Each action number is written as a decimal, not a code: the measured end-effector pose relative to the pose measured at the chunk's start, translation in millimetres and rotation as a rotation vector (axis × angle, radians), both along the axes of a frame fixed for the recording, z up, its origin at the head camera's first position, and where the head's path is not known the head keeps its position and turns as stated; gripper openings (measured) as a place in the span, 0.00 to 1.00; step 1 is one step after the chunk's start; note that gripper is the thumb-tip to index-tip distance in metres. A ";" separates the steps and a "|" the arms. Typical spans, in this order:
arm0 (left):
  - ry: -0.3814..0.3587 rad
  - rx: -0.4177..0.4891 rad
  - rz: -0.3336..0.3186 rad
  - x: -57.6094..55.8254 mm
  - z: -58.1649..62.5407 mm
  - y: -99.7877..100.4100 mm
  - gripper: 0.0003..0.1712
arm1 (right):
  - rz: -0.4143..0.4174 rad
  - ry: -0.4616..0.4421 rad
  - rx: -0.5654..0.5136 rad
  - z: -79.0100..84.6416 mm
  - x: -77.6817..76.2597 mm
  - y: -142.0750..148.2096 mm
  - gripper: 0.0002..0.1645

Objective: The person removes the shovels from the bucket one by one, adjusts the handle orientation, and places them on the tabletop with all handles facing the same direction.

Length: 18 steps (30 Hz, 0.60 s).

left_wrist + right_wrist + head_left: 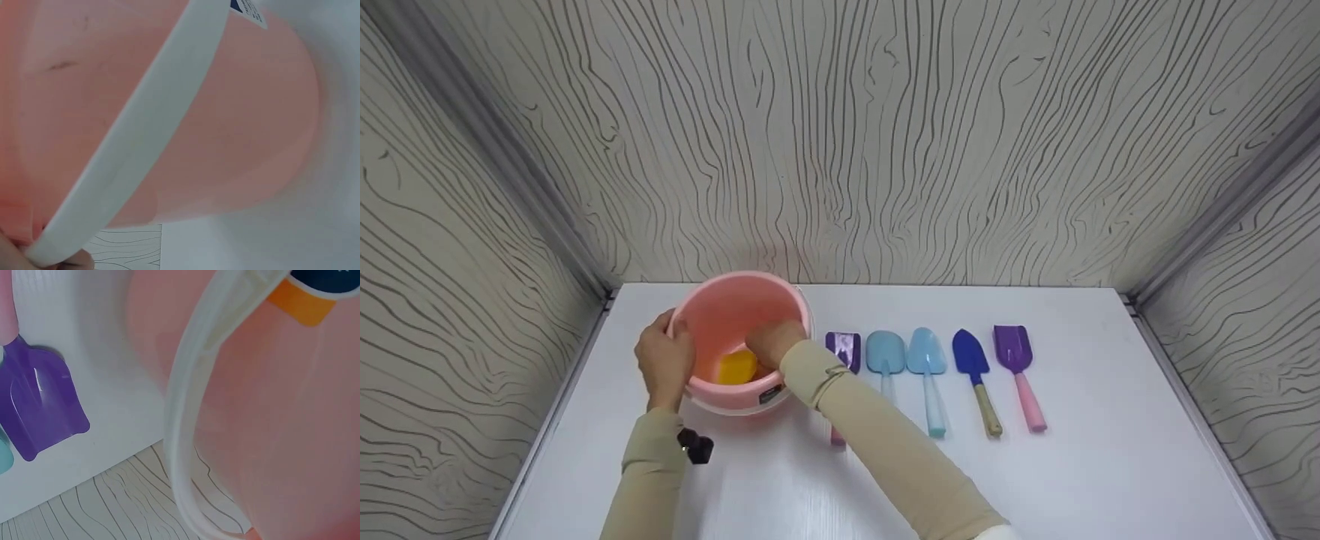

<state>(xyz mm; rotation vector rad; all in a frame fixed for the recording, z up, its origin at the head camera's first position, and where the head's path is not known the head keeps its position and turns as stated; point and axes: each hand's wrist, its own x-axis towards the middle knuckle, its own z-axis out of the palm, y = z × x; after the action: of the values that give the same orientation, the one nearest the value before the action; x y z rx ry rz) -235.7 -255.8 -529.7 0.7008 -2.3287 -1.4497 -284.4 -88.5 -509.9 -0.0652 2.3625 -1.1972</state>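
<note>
A pink bucket [712, 307] leans toward me at the left of the white table. My left hand [666, 364] grips its left rim, thumb on the inner side and fingers outside. Deep in the bucket is my right hand [775, 341], its fingers hidden; I cannot tell whether they hold anything. Beside that hand, a yellow object [737, 367] shows at the bucket's inner wall. A white carrying handle [140, 124] hangs across the bucket's outer side in the left wrist view. In the right wrist view the handle [183, 410] curves past the bucket wall.
Right of the bucket lie a purple shovel [844, 349], partly under my right forearm, two light blue shovels [885, 351], a blue trowel [970, 351] with a tan handle, and another purple shovel [1014, 346] with a pink handle. Wood-patterned panels [885, 150] surround the table [1110, 465].
</note>
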 end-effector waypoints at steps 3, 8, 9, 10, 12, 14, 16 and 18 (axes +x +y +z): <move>-0.006 0.011 -0.004 -0.3 0.8 0.1 0.27 | -0.013 -0.025 -0.049 -0.1 0.3 0.0 0.18; -0.004 0.007 -0.005 -1.2 1.8 -0.4 0.27 | -0.118 -0.095 -0.194 -1.0 0.3 -1.1 0.16; -0.003 0.006 -0.005 -1.3 1.8 -0.4 0.27 | -0.115 -0.088 -0.180 -1.6 -0.1 -1.5 0.16; -0.003 0.005 -0.004 -1.3 1.8 -0.4 0.27 | -0.097 -0.070 -0.158 -2.1 -0.6 -1.9 0.16; -0.006 0.009 -0.004 -1.2 1.1 -0.6 0.27 | -0.038 -0.022 -0.083 -3.1 -1.3 -2.5 0.15; -0.008 0.006 -0.007 -1.1 1.1 -0.6 0.27 | -0.004 -0.001 -0.022 -4.2 -1.3 -2.5 0.15; -0.017 0.011 -0.010 -0.4 0.6 -0.2 0.27 | -0.004 -0.014 -0.016 -5.0 0.3 -1.5 0.15; -0.029 0.018 -0.009 1.1 -0.8 -0.3 0.27 | 0.001 -0.015 -0.030 -5.7 3.5 -0.3 0.13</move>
<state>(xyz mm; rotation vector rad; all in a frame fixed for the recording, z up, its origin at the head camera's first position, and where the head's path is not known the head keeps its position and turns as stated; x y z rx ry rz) -234.6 -256.2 -530.5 0.7215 -2.3462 -1.4754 -280.9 -88.8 -515.6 -0.0671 2.3320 -1.2283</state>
